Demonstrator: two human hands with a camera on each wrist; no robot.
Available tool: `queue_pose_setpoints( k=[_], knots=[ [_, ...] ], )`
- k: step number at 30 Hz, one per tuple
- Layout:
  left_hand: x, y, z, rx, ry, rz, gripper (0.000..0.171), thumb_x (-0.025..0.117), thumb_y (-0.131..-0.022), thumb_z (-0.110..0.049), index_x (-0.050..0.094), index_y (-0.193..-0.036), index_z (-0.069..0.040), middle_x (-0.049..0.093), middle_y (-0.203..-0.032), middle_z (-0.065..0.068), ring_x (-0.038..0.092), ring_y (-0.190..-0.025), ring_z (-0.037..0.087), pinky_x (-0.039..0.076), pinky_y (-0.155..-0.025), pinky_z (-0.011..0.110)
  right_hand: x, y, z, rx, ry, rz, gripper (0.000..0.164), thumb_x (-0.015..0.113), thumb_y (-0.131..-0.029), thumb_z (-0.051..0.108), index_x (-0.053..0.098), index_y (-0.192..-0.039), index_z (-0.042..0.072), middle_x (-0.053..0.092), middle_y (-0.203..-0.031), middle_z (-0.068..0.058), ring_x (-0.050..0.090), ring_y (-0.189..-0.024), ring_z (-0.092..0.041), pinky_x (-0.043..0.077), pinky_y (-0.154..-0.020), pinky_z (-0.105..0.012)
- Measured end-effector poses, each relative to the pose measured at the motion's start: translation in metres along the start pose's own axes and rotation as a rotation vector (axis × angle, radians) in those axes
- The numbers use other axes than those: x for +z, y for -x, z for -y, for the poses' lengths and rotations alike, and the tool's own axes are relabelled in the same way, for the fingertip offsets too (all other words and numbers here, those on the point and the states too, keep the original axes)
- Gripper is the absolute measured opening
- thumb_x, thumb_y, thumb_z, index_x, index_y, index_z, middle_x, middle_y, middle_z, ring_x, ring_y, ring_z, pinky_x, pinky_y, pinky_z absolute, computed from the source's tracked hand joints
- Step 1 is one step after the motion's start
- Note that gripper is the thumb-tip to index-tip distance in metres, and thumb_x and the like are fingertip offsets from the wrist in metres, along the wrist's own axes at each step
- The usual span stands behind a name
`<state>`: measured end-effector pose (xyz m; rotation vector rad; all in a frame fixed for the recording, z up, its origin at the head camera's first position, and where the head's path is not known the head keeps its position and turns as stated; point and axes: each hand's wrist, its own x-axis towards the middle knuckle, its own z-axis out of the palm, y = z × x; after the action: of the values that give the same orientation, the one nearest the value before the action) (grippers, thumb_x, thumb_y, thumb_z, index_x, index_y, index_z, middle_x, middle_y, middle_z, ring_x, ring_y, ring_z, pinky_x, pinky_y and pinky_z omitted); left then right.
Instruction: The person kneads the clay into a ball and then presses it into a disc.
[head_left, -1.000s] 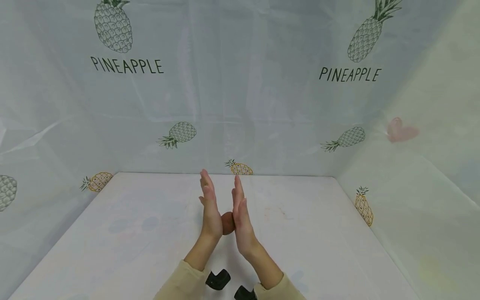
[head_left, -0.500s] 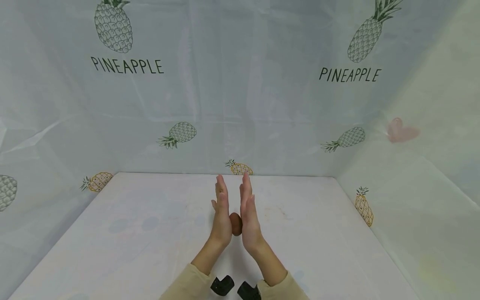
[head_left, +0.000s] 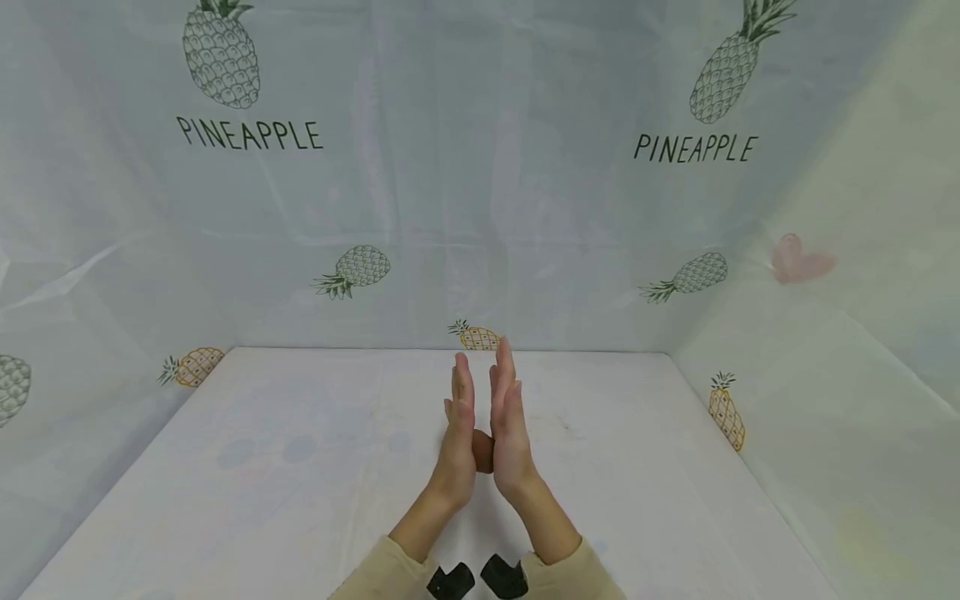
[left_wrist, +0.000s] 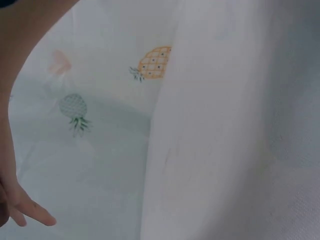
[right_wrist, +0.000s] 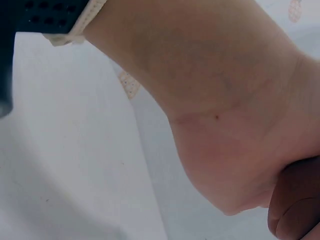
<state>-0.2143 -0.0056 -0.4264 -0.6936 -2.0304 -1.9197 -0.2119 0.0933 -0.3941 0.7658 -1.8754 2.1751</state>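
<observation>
Pineapple-print sheeting (head_left: 442,183) walls in a white worktop (head_left: 262,467); brown lump (head_left: 483,451) is the landmark, sandwiched between the palms, looks raised off the worktop but can't confirm clearance. Left hand (head_left: 456,450) on the lump's left side, right hand (head_left: 513,446) on its right. Both flat, fingers straight, nothing curled round it; the lump is trapped by palm pressure only, low near the heels, fingertips beyond it. Black wrist mounts (head_left: 452,581) sit on the near side of the lump, close together, at the sleeve cuffs (head_left: 573,571).

My read: kneading/rolling step, material probably soft like clay. Notes: keep palms parallel and pressure even, else it goes lopsided. Centre it more on the palms; that low it could squirt out on the near side. Short, light strokes; small circles for a ball, straight strokes for a log. Right wrist view shows a curved line on the lump, maybe a crease; if so, work it smooth. Watch the mounts don't knock.
</observation>
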Motion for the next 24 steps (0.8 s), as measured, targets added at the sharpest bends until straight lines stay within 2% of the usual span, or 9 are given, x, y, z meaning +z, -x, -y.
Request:
queue_pose_setpoints(
  k=[5, 12, 18, 21, 24],
  knots=[
    [0.0, 0.003, -0.005, 0.068, 0.007, 0.049, 0.06, 0.003, -0.114, -0.041, -0.009, -0.17, -0.024, -0.013, -0.178, -0.005, -0.016, -0.164, 0.023, -0.017, -0.125, 0.065, -0.003, 0.0, 0.0, 0.016, -0.013, -0.026, 0.066, 0.004, -0.111, 0.059, -0.003, -0.172, 0.033, -0.006, -0.177, 0.014, -0.001, -0.165, -0.026, -0.005, -0.129, -0.063],
    [0.003, 0.005, -0.011, 0.069, 0.03, 0.056, 0.061, 0.001, -0.114, -0.043, -0.007, -0.171, -0.023, -0.012, -0.178, -0.007, -0.017, -0.163, 0.022, -0.017, -0.126, 0.063, -0.007, -0.002, -0.005, 0.06, -0.058, -0.053, 0.068, 0.003, -0.112, 0.058, -0.003, -0.172, 0.028, -0.004, -0.178, 0.005, -0.002, -0.165, -0.031, -0.005, -0.129, -0.062],
    [0.004, 0.005, -0.017, 0.055, 0.075, 0.04, 0.066, 0.002, -0.111, -0.056, -0.008, -0.17, -0.029, -0.014, -0.177, -0.012, -0.02, -0.163, 0.017, -0.02, -0.124, 0.063, -0.008, -0.003, -0.01, 0.083, -0.078, -0.064, 0.068, 0.005, -0.112, 0.06, 0.0, -0.172, 0.03, -0.004, -0.179, 0.003, -0.002, -0.165, -0.031, -0.005, -0.129, -0.062],
    [0.003, 0.004, -0.021, 0.042, 0.104, 0.02, 0.07, 0.002, -0.108, -0.064, -0.009, -0.17, -0.033, -0.015, -0.176, -0.016, -0.021, -0.162, 0.017, -0.021, -0.122, 0.066, -0.007, -0.004, -0.014, 0.072, -0.07, -0.044, 0.065, 0.005, -0.112, 0.058, 0.001, -0.172, 0.032, -0.005, -0.178, 0.004, -0.002, -0.165, -0.031, -0.005, -0.13, -0.061],
    [-0.001, 0.004, -0.025, 0.047, 0.14, -0.01, 0.072, 0.002, -0.107, -0.068, -0.01, -0.17, -0.034, -0.016, -0.176, -0.015, -0.02, -0.162, 0.015, -0.021, -0.122, 0.067, -0.004, -0.004, -0.018, 0.056, -0.05, -0.01, 0.063, 0.003, -0.113, 0.054, 0.0, -0.172, 0.031, -0.008, -0.178, 0.006, -0.003, -0.165, -0.03, -0.006, -0.13, -0.06]
  ],
)
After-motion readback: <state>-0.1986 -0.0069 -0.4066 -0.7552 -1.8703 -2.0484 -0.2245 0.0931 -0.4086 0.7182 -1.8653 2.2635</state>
